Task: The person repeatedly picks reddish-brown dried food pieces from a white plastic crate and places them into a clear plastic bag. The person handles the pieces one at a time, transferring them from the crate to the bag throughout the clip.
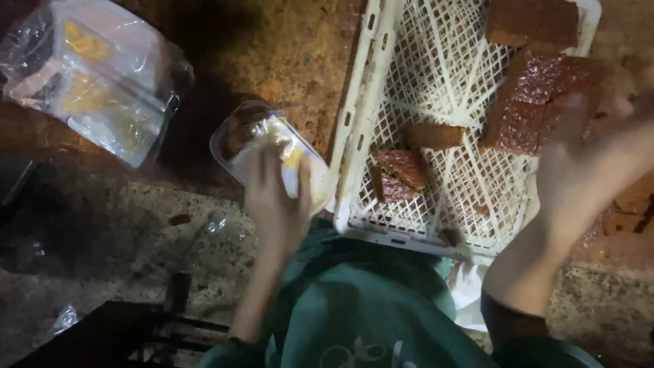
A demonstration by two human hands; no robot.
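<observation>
**A:** What's closest to the camera?

**B:** A green garment [354, 320] on the person's lap, with the speckled stone floor [136, 232] to either side and a dark metal frame [129, 334] at the lower left.

**A:** And the hands?

**B:** The left hand [276, 197] is wrapped around the near end of a clear plastic container [262, 146], fingers over its top, grasping it. There is something brown and pale yellow inside. It sits just beside the left wall of a white lattice crate [361, 136].

**A:** The right one?

**B:** The right hand [579, 163] is blurred, raised over the crate's right side. It overlaps a large brown cake slab [531, 102], but I cannot tell whether it grips the slab or is loose.

**A:** What else is in the crate?

**B:** Two smaller brown pieces near the middle: a squarish piece [398, 174] and a narrower piece [436, 136] just beyond it. Another brown block [531, 24] lies at the far end.

**A:** And farther off?

**B:** A rust-coloured bench [272, 54] carries the crate. At the far left a clear plastic bag [95, 82] holds more clear containers with yellow contents, well apart from the hands.
</observation>
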